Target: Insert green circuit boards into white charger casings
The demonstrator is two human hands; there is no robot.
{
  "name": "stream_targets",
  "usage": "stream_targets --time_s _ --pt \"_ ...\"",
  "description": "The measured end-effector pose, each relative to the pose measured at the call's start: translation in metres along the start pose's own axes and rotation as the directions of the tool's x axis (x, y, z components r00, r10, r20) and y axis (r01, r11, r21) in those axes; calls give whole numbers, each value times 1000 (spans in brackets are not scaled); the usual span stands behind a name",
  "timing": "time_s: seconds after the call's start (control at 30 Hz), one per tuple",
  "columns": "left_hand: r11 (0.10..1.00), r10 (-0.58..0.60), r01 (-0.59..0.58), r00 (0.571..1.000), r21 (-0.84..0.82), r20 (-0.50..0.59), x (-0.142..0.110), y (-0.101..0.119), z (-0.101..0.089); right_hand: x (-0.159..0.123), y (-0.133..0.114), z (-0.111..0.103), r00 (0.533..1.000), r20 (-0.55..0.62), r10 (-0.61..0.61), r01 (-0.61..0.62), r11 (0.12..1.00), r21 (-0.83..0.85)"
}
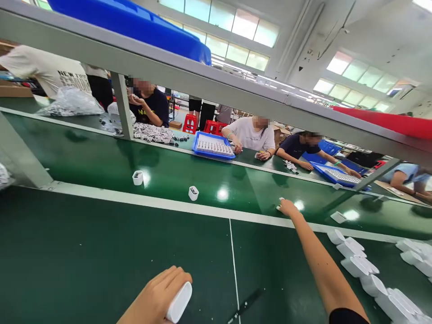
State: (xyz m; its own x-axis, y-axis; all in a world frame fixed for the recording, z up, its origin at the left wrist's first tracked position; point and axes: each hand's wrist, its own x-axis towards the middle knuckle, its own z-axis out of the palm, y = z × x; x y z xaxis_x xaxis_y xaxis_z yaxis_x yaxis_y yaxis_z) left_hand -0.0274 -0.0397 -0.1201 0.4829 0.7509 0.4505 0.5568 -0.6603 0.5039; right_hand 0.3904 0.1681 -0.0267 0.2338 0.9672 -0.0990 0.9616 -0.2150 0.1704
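Note:
My left hand (158, 294) is curled round a white plastic case (179, 302) at the near edge of the green table. My right arm stretches far forward over the table, and my right hand (286, 207) rests on the green conveyor belt (101, 157), its fingers closed over a small white part (280, 206) that barely shows. Two small white housings (137, 177) (193, 193) stand on the belt to the left of that hand.
Several white cases (357, 265) lie heaped at the right of the table. A grey frame beam (202, 85) crosses overhead with a blue bin (135, 22) on it. Several people sit across the belt with blue trays (213, 146) and heaps of small parts (151, 132).

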Motion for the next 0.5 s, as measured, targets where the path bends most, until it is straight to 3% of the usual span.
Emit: stream_targets --time_s 0.13,0.3,0.4,0.5 --pt "994 -55 62 995 -88 84 7 9 -13 -20 -20 7 994 87 -65 66 998 -16" --pt "958 -201 225 969 -179 143 14 13 -18 -85 -73 32 950 147 -275 276 961 16" --pt "890 -358 388 920 -238 163 18 16 -21 -119 -85 33 929 122 -351 350 936 28" --pt "826 -469 504 863 -254 187 20 17 -24 -135 -81 28 884 111 -454 449 891 72"
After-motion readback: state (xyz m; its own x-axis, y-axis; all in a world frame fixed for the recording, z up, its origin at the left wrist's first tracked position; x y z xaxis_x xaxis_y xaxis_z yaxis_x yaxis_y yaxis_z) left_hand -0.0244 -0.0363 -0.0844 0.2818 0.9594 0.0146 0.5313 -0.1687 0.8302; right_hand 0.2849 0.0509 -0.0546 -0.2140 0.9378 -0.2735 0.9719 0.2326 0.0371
